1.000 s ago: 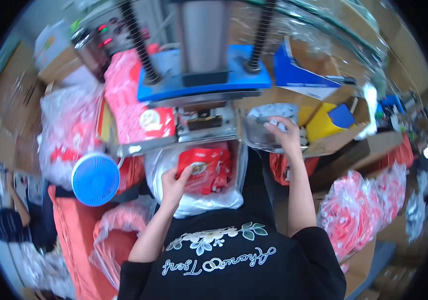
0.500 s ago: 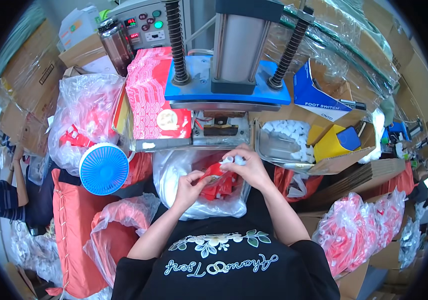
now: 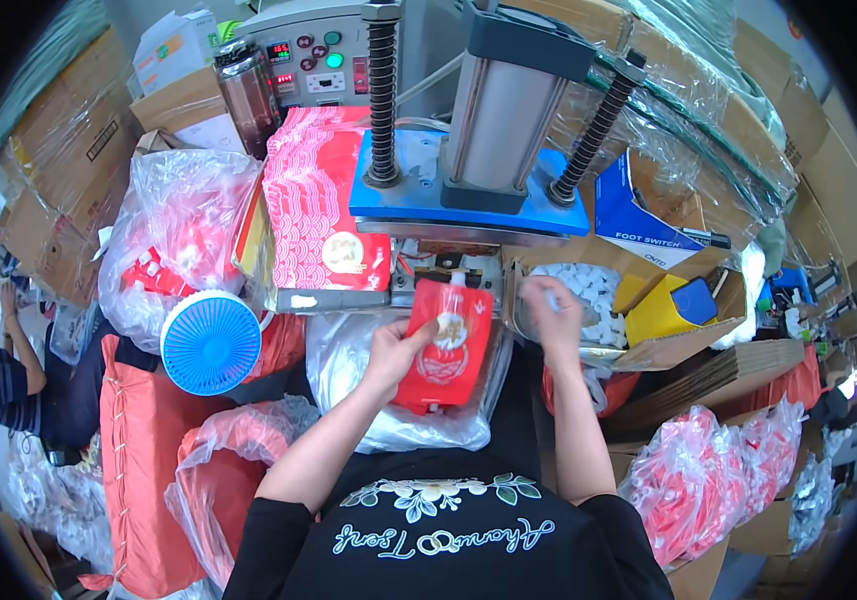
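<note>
My left hand [image 3: 397, 352] is closed on a red pouch [image 3: 441, 362] with a pale round emblem, thumb across its left side. A white spout [image 3: 458, 279] shows at the pouch's top edge, just in front of the press opening. At the left end of a tray of small white plastic pieces [image 3: 589, 285] is my right hand [image 3: 553, 312], its fingers smeared by motion. Whether it holds anything I cannot make out. Below the held pouch lies a clear plastic bag [image 3: 344, 375] with red material in it.
A press with a blue plate [image 3: 409, 165] stands straight ahead. Left of it are red printed pouches [image 3: 314, 200] and a blue fan [image 3: 211, 343]. An open carton [image 3: 684, 350] with a yellow container sits to the right. A co-worker [image 3: 4, 385] is at far left.
My hands have parted. The left now holds the red pouch up flat with the spout at its top; the right has moved from the pouch to the tray, and the white pieces it held are no longer visible.
</note>
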Demonstrator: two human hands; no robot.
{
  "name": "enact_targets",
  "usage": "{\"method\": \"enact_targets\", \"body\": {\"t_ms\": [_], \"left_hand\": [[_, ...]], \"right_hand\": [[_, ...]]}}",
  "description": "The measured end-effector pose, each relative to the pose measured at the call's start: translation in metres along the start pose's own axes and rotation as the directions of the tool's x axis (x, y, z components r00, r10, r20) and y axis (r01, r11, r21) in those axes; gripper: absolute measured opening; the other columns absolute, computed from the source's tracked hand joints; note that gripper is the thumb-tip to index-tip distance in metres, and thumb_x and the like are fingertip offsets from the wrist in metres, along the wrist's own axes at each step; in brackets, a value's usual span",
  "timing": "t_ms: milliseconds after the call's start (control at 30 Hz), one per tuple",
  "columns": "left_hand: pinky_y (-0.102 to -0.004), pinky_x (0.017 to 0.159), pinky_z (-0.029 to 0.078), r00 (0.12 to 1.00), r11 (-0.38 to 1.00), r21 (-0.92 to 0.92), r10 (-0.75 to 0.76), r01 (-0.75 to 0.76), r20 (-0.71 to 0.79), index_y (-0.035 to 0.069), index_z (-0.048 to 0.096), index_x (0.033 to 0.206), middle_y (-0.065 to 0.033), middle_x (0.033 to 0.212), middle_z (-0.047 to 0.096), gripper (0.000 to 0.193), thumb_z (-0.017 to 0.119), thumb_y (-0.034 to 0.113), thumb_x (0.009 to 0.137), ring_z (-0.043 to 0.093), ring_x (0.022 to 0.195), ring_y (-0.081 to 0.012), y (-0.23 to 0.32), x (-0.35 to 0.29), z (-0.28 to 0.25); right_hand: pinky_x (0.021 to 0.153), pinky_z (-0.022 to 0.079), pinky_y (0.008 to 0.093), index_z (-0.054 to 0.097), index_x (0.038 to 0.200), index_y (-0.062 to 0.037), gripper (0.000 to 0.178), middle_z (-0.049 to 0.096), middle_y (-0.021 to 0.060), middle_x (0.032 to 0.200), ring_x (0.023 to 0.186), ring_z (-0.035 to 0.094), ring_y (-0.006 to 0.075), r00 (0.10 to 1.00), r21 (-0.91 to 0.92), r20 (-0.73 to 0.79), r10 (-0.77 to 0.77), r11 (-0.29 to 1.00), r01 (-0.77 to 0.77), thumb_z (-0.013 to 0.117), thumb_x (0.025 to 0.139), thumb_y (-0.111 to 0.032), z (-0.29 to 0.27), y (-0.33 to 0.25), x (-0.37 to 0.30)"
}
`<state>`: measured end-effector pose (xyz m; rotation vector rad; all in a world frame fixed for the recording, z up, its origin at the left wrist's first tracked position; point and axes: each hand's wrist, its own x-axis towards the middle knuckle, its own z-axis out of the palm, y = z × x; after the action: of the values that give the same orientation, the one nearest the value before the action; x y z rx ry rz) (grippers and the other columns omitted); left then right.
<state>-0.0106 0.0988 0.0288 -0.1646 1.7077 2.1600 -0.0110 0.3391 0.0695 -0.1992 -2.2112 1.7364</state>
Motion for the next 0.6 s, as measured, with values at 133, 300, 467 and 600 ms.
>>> {"method": "enact_targets", "body": {"t_ms": [133,300,467,600], "left_hand": [[-0.033,0.067,0.055,0.994,0.978,-0.202,-0.077,0.059,-0.082,-0.005,0.068,0.098,-0.0127,0.084,0.07,0.025,0.072,0.017,0.086,0.068,0.073,-0.0193,0.009,0.026,0.023],[-0.0352,0.079,0.056,0.999,0.934,-0.354,-0.04,0.038,0.001,-0.002,0.063,0.111,-0.0116,0.103,0.069,0.024,0.064,0.005,0.088,0.068,0.09,-0.0232,0.001,0.041,0.008],[-0.0268,0.08,0.05,0.982,0.907,0.404,0.169,-0.12,-0.087,-0.001,0.066,0.116,-0.0091,0.102,0.068,0.03,0.066,0.02,0.094,0.063,0.089,-0.0132,0.026,0.041,-0.048],[-0.0264,0.079,0.051,0.292,-0.348,0.883,0.85,-0.315,0.439,-0.003,0.058,0.129,-0.0141,0.113,0.067,0.044,0.066,0.021,0.093,0.064,0.095,-0.0155,0.034,0.049,-0.082]], "right_hand": [[0.068,0.047,0.0266,0.06,0.098,-0.0095,0.026,0.062,0.0031,0.085,0.077,0.06,0.0139,0.941,0.84,0.219,0.258,0.441,-0.316,0.06,0.096,-0.036,-0.052,0.023,0.015],[0.073,0.053,0.0343,0.059,0.114,-0.0091,0.025,0.06,0.0086,0.094,0.085,0.061,0.0215,0.9,0.917,0.397,0.181,-0.042,-0.397,0.051,0.096,-0.024,-0.049,0.06,0.018],[0.068,0.049,0.0253,0.055,0.129,-0.0124,0.031,0.062,0.0032,0.104,0.087,0.059,0.0127,0.917,0.875,0.325,0.232,0.294,-0.385,0.055,0.098,-0.018,-0.041,0.058,0.017],[0.065,0.045,0.0228,0.055,0.13,-0.0128,0.034,0.061,0.0004,0.101,0.082,0.056,0.0078,0.931,0.867,0.224,0.289,0.377,-0.326,0.059,0.098,-0.023,-0.057,0.052,0.012]]}}
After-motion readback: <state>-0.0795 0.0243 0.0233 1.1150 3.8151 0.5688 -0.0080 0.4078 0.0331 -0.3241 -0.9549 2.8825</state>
